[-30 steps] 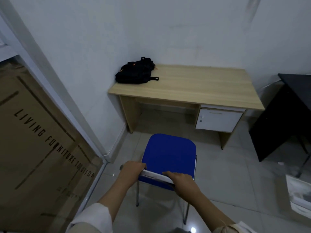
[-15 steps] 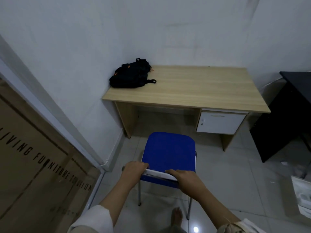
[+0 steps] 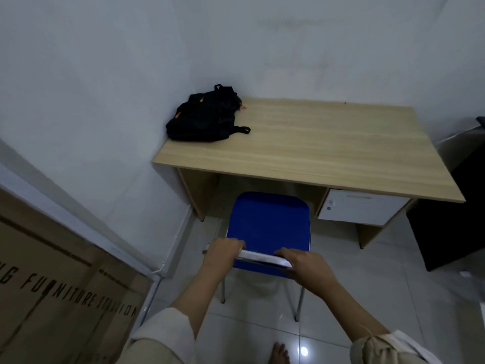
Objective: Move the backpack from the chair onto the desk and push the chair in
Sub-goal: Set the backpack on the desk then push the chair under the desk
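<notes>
The backpack lies on the far left corner of the bench, tucked against the wall where two walls meet, one strap trailing right across the wood. That half of the task looks done; set that far back, it is unlikely to slide off the near edge.

The chair stands in front of the knee gap, its blue seat's far edge just under the near edge of the bench top, between the bench's left leg panel and the white drawer on the right. Most of the seat is not yet under the top, so the push is only partly made.

The left hand and right hand both rest on the pale top rail of the chair back, one toward each end. The fingers of each are curled over the rail and closed on it. Holding both ends likely lets the person steer the chair straight into the gap, so that a leg does not catch the side panel or the drawer unit.

A large brown carton leans at near left; its printed black capitals read partly as "FURNITURE SOLUTION", with earlier letters cut off by the frame edge. A dark table stands at far right. No brand can be read on the backpack or drawer.
</notes>
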Available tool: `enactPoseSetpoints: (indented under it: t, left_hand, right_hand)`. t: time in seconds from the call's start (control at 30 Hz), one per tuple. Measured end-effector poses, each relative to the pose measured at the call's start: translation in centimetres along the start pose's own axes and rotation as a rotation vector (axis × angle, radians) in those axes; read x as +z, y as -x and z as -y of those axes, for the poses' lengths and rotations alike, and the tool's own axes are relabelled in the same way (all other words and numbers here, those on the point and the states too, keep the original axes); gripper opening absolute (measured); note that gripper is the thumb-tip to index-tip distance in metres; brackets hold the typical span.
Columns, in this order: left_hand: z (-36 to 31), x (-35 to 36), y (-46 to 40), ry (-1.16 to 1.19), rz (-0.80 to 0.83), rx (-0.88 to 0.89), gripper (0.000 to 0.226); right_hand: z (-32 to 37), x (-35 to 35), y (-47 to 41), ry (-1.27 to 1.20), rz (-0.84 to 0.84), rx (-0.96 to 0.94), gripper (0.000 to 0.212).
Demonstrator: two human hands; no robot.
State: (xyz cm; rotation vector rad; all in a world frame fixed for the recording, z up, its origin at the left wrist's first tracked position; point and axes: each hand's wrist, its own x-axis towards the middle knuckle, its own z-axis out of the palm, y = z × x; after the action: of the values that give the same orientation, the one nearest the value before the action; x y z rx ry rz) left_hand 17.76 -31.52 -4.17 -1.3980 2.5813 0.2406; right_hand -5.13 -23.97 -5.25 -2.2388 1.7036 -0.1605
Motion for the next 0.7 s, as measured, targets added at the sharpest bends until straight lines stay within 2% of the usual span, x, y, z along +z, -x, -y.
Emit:
enactPoseSetpoints:
  t: [0.13,0.5,0.7]
  left_hand:
    - [1.7,-1.4,-3.3,-0.007,-0.017,0.058,0.036]
    - [4.3,-3.0,-9.8,0.07,-0.087,0.027,0.028]
    - [5.1,-4.0,-13.5,0.071,-0.06,0.04,0.031]
  right_hand:
    - [-1.8,-0.3,-3.5,0.005,-0.008,-0.021,0.04]
    - [-5.2,-1.6,-10.3,0.029,-0.068,-0.077,0.039]
    - [-7.4,-2.8,-13.2,0.061,-0.119,-0.092,0.036]
